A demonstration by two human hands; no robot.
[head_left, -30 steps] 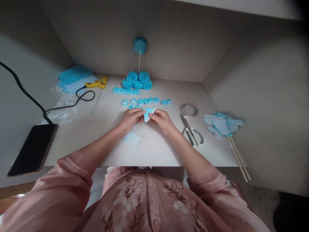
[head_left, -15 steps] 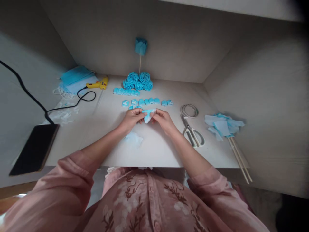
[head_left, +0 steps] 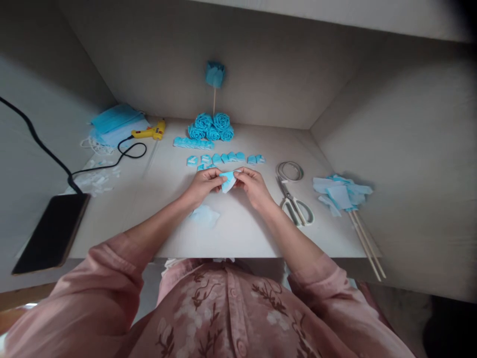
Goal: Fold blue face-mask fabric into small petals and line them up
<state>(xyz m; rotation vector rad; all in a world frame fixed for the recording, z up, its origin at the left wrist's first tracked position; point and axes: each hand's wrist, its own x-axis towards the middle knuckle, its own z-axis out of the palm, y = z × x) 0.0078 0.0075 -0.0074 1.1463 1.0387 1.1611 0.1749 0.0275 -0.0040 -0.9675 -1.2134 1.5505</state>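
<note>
Presently, both your hands hold one small blue-and-white piece (head_left: 227,183): your left hand (head_left: 203,187) pinches it at its left side, with the thumb on top, and your right hand (head_left: 254,186) grips it near its upper right corner. This piece is over the middle of the tabletop (head_left: 248,233), between the front edge and the row of small blue pieces (head_left: 231,157). I judge that you are making a fold in it. For a good result, hold the left side firmly, bring the border over evenly with your right thumb, and press the crease along its full length, because such thin material will probably spring back. Please pull only gently, or it may stretch. The pale sheet (head_left: 205,217) lies nearer the front edge, and the scissors (head_left: 291,197) lie more toward the right edge.
</note>
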